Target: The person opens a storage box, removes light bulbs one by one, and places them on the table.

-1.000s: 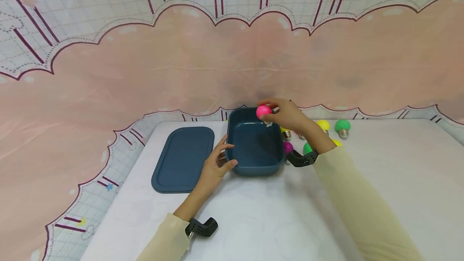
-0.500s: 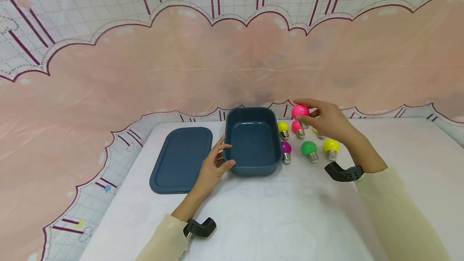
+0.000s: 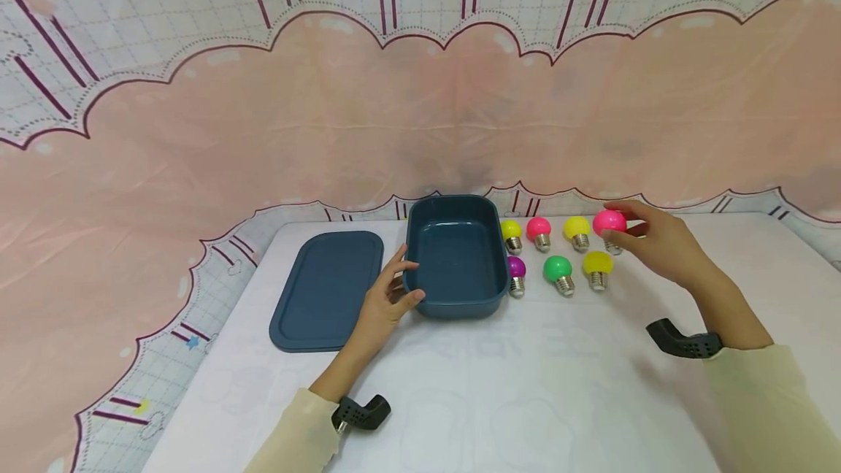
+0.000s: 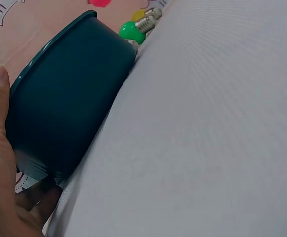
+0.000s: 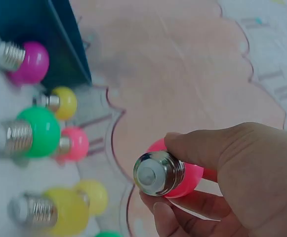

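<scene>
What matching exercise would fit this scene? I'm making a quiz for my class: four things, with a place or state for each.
Things:
1. lid
2. box
3. pink bulb
4. purple bulb

Places or states:
A. held by the right hand
B. flat on the table, left of the box
C. touched by the left hand
D. on the table beside the box's right wall

Pairs: 1-B, 2-C, 3-A, 4-D

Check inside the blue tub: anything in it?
Head view shows the blue tub empty: bare floor, no bulbs. Its near wall hides a thin strip of floor along the front. The left hand touches its outer corner; the lid lies beside it.
</scene>
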`<action>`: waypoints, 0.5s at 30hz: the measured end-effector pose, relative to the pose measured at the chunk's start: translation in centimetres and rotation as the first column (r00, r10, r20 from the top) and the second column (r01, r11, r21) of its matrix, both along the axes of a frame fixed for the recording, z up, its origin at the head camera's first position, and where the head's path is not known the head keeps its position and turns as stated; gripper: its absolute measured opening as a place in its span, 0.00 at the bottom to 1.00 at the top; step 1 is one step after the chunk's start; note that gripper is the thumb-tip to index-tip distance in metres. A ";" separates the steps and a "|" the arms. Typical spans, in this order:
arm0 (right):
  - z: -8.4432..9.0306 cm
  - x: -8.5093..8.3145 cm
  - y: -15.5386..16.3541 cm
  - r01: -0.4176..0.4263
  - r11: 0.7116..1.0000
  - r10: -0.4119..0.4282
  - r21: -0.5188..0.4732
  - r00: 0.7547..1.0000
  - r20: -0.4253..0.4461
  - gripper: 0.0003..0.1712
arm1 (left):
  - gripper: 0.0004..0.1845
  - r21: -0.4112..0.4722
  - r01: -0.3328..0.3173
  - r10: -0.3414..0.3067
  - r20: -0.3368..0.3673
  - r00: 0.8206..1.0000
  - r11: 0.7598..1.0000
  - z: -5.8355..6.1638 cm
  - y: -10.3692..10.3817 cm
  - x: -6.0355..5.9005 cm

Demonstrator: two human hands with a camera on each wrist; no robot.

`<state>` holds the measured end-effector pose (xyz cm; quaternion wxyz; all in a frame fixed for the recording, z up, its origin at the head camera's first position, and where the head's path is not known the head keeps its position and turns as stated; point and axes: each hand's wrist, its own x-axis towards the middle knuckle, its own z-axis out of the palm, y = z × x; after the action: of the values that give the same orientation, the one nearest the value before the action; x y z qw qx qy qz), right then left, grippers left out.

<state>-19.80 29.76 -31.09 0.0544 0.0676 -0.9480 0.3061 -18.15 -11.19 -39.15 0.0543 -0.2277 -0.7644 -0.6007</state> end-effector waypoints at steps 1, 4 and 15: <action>-0.4 0.1 0.5 0.010 1.000 -0.010 -0.002 1.000 0.009 0.36 | 0.24 -0.004 -0.001 0.001 -0.001 1.000 1.000 0.0 0.0 -0.1; -1.5 0.3 1.9 0.034 0.999 -0.033 -0.018 0.999 0.034 0.36 | 0.24 -0.017 -0.004 0.004 0.000 1.000 1.000 -0.2 0.1 -0.2; -4.5 -0.5 4.7 0.019 1.000 -0.017 -0.011 0.986 0.167 0.38 | 0.25 -0.041 -0.025 0.025 0.008 1.000 0.999 -0.2 0.2 -0.3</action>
<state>-20.27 34.41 -35.61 -0.0222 0.0327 -0.9479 0.3161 -18.43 -10.94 -39.35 0.0541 -0.2167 -0.7795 -0.5852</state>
